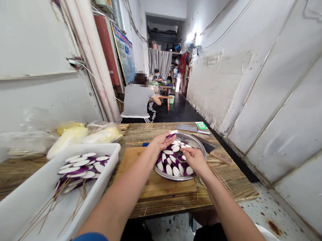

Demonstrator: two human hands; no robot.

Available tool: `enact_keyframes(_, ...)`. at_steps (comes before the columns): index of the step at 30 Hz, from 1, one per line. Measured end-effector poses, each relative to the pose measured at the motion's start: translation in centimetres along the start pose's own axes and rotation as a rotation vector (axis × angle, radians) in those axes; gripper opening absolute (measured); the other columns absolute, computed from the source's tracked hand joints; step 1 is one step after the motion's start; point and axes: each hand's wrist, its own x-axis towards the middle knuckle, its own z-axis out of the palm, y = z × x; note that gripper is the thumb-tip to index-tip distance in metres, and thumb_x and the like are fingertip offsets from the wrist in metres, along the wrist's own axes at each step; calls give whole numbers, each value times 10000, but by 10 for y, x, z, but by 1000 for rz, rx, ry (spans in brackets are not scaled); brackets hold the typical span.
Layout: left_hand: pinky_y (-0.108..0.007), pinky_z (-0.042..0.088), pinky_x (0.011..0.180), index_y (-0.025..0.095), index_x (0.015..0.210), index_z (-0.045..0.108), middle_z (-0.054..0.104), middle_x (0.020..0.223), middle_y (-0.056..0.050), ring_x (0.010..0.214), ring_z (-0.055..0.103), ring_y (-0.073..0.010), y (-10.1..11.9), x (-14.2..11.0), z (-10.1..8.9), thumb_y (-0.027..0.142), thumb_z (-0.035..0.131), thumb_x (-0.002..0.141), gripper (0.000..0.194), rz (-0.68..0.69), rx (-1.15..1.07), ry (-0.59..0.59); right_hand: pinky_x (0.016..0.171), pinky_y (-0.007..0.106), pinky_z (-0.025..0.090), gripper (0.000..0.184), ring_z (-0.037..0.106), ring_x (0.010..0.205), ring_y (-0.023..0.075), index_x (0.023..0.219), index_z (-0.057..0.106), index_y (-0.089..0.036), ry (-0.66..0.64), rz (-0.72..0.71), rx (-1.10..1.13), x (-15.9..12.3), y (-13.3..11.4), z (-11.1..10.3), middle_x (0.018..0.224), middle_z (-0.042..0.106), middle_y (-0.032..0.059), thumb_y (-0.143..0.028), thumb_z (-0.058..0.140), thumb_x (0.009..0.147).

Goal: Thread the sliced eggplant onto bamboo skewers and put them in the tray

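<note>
My left hand is closed on an eggplant slice, white-fleshed with purple skin, raised over the far side of a round metal bowl. My right hand pinches its fingertips together above the bowl's right part. A thin bamboo skewer shows faintly at those fingertips; most of it is hidden. Oval eggplant slices fill the bowl, which rests partly on a wooden cutting board. At the left, a white plastic tub contains skewered eggplant slices, their sticks pointing toward me.
A cleaver lies behind the bowl, near a green QR card. To the right are a dark-bladed knife and loose skewers. Plastic bags sit behind the tub. Beyond the table, one person sits; another is farther back.
</note>
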Motion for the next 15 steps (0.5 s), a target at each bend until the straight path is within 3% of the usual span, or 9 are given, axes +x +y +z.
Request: enact_keyframes(15,-248,546,651,70,803,565,633,726,-120,717,652,-173,0,1,-2,105,543,806,41,21,25,-6,616,268,426,334,593,633,167,890,714,-155,2,-16,7,1,4,1,697,686,33,-316,445,774)
